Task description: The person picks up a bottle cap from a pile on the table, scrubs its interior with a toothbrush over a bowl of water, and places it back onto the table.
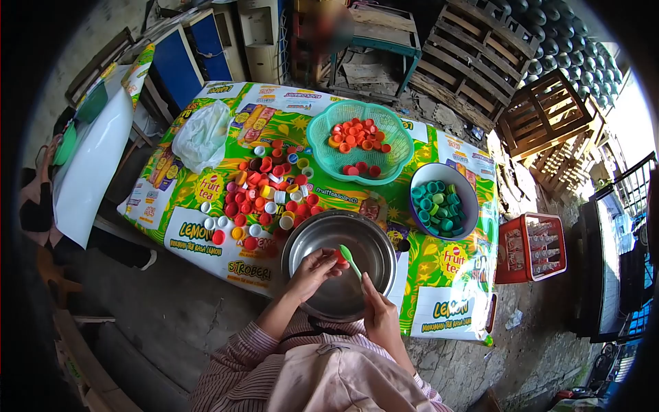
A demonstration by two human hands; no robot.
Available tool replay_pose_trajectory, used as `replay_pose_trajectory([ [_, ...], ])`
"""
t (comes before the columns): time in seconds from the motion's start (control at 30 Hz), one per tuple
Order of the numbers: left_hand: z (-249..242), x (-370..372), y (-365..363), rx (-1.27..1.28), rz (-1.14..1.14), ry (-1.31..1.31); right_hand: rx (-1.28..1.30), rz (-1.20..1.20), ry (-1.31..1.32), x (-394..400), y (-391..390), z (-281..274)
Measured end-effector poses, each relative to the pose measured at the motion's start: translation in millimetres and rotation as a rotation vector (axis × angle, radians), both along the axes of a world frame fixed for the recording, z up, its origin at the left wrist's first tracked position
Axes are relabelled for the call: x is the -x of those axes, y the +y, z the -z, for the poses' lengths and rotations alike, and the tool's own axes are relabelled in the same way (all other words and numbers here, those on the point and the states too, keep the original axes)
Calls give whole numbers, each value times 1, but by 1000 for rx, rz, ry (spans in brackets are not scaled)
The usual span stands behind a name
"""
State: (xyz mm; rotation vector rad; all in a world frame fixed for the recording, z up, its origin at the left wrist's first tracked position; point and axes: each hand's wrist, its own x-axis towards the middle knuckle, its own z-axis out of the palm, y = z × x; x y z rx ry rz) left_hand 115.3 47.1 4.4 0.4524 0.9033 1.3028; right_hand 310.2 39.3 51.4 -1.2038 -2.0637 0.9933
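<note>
Over a steel bowl (312, 240), my left hand (312, 273) is closed on a red bottle cap (340, 259). My right hand (376, 302) grips a light green tool (350, 261), whose tip is at the cap; its exact kind is hard to tell. Loose caps (261, 192), mostly red with some yellow and white, lie in a pile left of the bowl. Beyond it stands a mint green basket (319, 147) with red and orange caps in two groups. A white and purple bowl (419, 180) on the right holds green and teal caps.
A printed cloth (453, 281) covers the table. A clear plastic bag (204, 137) lies at its back left. To the right, a red crate (501, 257) with bottles is on the floor. Wooden pallets (473, 55) stand behind. Part of another person (44, 185) shows at far left.
</note>
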Motion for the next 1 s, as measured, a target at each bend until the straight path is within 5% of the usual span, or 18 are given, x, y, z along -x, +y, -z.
replay_pose_trajectory([
  [0.27,8,-1,2,-49,-4,-44,263,56,188,3,-5,14],
  [1.0,-15,-4,2,-18,30,32,95,48,1,-2,-2,-8],
])
